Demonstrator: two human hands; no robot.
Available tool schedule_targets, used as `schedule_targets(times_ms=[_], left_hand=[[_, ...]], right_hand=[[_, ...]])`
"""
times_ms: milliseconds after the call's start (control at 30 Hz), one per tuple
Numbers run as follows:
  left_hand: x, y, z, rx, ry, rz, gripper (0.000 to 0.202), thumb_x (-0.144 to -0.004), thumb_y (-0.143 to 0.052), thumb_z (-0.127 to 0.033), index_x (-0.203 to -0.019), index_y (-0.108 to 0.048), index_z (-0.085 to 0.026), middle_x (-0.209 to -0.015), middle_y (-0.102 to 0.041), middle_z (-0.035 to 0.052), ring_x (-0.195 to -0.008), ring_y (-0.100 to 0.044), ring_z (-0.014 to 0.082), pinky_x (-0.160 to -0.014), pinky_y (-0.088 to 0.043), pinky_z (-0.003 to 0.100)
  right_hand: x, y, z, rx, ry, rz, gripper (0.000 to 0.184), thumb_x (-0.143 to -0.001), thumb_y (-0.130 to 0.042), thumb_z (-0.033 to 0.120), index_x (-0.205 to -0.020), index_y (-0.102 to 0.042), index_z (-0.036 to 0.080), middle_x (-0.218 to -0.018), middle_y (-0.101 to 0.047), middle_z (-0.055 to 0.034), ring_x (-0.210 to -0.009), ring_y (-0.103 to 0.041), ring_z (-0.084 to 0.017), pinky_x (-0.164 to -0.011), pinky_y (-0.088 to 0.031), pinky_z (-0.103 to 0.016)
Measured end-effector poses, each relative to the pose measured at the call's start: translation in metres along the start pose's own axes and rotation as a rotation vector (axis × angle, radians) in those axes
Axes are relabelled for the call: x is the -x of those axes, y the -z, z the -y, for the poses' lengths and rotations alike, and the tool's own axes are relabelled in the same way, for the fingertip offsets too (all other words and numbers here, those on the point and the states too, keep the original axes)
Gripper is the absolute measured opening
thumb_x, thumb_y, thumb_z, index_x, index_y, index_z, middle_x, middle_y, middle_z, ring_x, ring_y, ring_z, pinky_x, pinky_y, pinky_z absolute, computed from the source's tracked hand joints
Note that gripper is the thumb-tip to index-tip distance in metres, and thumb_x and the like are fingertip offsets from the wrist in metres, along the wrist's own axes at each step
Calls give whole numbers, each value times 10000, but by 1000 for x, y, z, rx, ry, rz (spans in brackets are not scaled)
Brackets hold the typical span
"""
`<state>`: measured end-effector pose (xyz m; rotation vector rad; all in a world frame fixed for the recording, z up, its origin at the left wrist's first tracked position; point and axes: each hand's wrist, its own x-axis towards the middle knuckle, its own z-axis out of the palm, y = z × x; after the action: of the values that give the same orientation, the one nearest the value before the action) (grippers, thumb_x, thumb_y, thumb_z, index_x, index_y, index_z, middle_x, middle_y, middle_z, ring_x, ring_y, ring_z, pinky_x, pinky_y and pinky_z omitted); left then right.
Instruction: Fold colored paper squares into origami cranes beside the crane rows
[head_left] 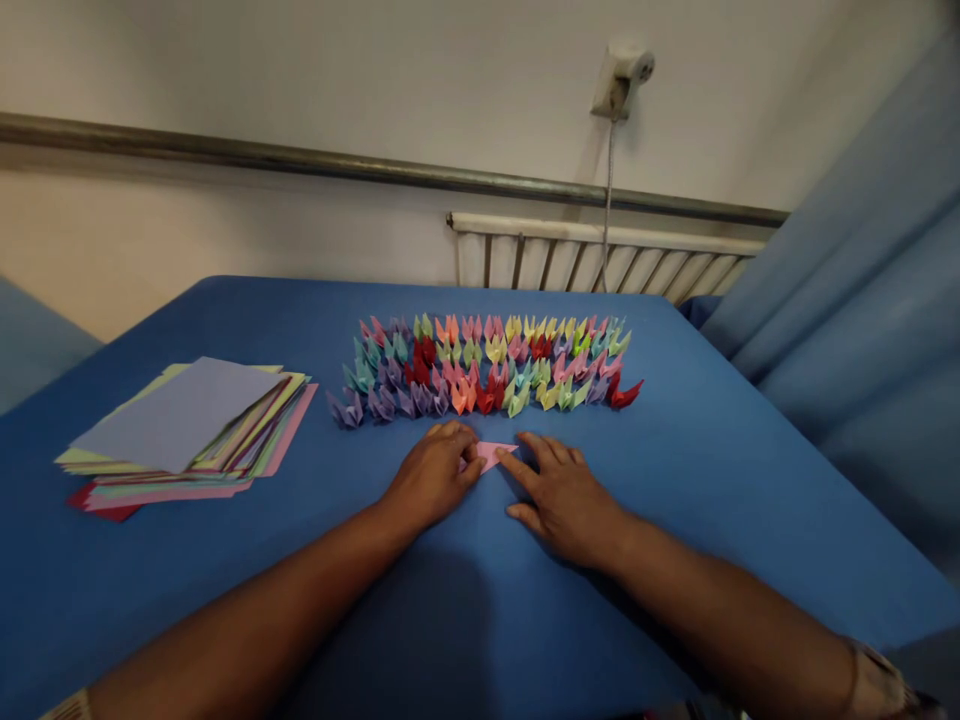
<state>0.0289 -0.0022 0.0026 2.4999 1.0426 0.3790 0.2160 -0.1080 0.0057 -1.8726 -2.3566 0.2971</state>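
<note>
A small piece of folded pink paper lies flat on the blue table, pointed toward the right. My left hand is closed over its left side, thumb and fingers pinching the paper and hiding part of it. On the other side, my right hand has its fingers spread, with the index fingertip touching the paper near its right point. Just beyond both hands stand rows of small folded paper cranes in red, pink, orange, yellow, green, teal and purple.
A loose stack of coloured paper sheets sits at the left, a pale purple one on top. Behind the blue table are a wall rail, a radiator and a plugged socket with a hanging cord. A blue curtain hangs at the right.
</note>
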Motion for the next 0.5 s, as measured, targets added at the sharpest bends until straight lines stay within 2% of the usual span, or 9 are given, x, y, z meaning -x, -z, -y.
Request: schedule_targets(times_ms=[67, 167, 333, 500], left_hand=[[0, 0, 0, -2, -5, -3, 86, -853, -577, -251, -813, -596, -178, -913, -622, 48, -896, -557, 220, -826, -433, 355], [0, -1, 1, 0, -11, -7, 67, -842, -582, -233, -807, -598, -178, -927, -626, 51, -917, -561, 226, -847, -429, 364], [0, 1, -1, 12, 2, -1, 91, -847, -565, -220, -766, -585, -184, -926, -625, 51, -911, -564, 221, -843, -432, 362], [0, 1, -1, 4, 1, 6, 89, -849, -570, -237, -776, -581, -186, -924, -624, 49, -902, -561, 220, -839, -433, 362]], right_hand=[[1, -3, 3, -11, 27, 11, 654, -905, -536, 500, -1492, -283, 364, -1580, -207, -137, -1395, -265, -375, -1045, -289, -546], [1, -2, 4, -32, 26, 53, 651, -903, -498, 566, -1489, -293, 367, -1593, -165, -150, -1425, -204, -398, -1061, -253, -572], [2, 6, -4, -37, 4, 90, 670, -900, -496, 570, -1480, -352, 269, -1569, -224, -194, -1423, -231, -379, -1078, -252, -542], [2, 13, -11, -39, 7, 93, 634, -912, -510, 499, -1468, -381, 223, -1545, -300, -181, -1403, -291, -338, -1077, -282, -507]])
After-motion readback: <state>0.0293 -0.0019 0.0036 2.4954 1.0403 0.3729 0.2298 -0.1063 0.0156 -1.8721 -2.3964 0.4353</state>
